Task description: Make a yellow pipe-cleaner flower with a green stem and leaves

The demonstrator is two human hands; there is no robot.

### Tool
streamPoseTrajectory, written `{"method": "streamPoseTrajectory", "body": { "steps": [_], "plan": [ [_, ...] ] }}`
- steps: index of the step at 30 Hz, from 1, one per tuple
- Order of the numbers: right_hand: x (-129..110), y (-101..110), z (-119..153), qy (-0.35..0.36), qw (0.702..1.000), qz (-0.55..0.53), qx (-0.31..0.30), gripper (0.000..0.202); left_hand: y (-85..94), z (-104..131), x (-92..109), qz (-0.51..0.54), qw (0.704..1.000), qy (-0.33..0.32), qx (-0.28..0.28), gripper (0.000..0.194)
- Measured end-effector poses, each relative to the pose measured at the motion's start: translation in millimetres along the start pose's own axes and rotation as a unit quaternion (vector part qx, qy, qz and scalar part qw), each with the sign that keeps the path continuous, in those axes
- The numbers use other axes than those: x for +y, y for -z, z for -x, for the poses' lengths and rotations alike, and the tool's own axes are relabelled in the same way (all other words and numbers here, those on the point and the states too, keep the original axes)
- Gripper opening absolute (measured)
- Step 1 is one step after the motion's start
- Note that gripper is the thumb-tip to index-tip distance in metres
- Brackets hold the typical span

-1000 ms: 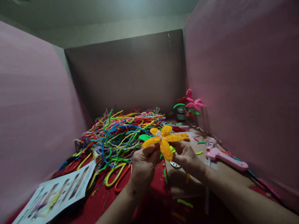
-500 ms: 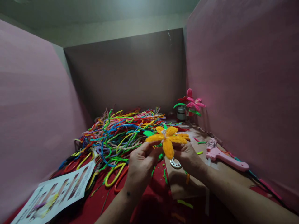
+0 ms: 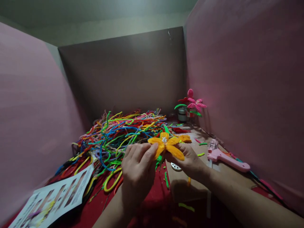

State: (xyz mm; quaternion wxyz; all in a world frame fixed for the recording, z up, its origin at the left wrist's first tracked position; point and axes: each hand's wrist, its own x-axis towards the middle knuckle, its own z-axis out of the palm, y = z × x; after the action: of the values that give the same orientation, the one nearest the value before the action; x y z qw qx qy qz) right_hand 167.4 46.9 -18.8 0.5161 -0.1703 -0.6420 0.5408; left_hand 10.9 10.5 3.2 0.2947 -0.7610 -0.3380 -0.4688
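Observation:
An orange pipe-cleaner flower (image 3: pixel 174 152) with a whitish centre faces me, between my two hands. My left hand (image 3: pixel 140 164) pinches one of its lower left petals between thumb and fingers. From the right, my right hand (image 3: pixel 190 158) is closed behind and under the bloom, its fingertips partly hidden by the petals. A green leaf (image 3: pixel 166 129) shows just above the flower, and more green hangs below it. Behind its right side lie further orange petal pieces (image 3: pixel 185 138).
A heap of coloured pipe cleaners (image 3: pixel 123 129) fills the back left. Yellow-handled scissors (image 3: pixel 112 180) and a printed sheet (image 3: pixel 54 199) lie nearer. On the right are a pink glue gun (image 3: pixel 228 160), cardboard (image 3: pixel 187 190) and pink flowers (image 3: pixel 196 104). Pink panels flank both sides.
The flower has turned, so its petals point differently and its whitish centre shows more. My left hand has shifted its fingers up onto a petal. The view has moved slightly.

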Motion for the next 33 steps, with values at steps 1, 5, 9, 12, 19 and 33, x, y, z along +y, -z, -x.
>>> {"method": "streamPoseTrajectory", "body": {
  "steps": [1,5,9,12,19,33],
  "plan": [
    [-1,0,0,-0.005,1.0,-0.009,-0.004,0.019,0.7,0,0,-0.007,1.0,-0.012,0.0,0.028],
    [0,0,0,-0.035,0.999,-0.038,-0.01,0.026,1.6,0,2,-0.006,1.0,-0.021,0.009,0.03],
    [6,0,1,-0.053,0.995,-0.078,-0.025,0.025,1.0,-3,5,0.002,1.0,-0.011,0.021,0.029],
    [11,0,3,-0.055,0.996,-0.066,-0.016,0.024,2.7,-4,8,0.018,1.0,-0.011,0.017,0.024],
    [26,1,10,0.02,0.999,0.009,0.048,0.014,7.6,-4,19,0.02,1.0,-0.024,0.001,0.024],
    [20,1,10,0.055,0.997,0.017,0.056,0.015,1.7,-1,15,0.083,0.996,0.03,0.001,0.031]
  ]
}}
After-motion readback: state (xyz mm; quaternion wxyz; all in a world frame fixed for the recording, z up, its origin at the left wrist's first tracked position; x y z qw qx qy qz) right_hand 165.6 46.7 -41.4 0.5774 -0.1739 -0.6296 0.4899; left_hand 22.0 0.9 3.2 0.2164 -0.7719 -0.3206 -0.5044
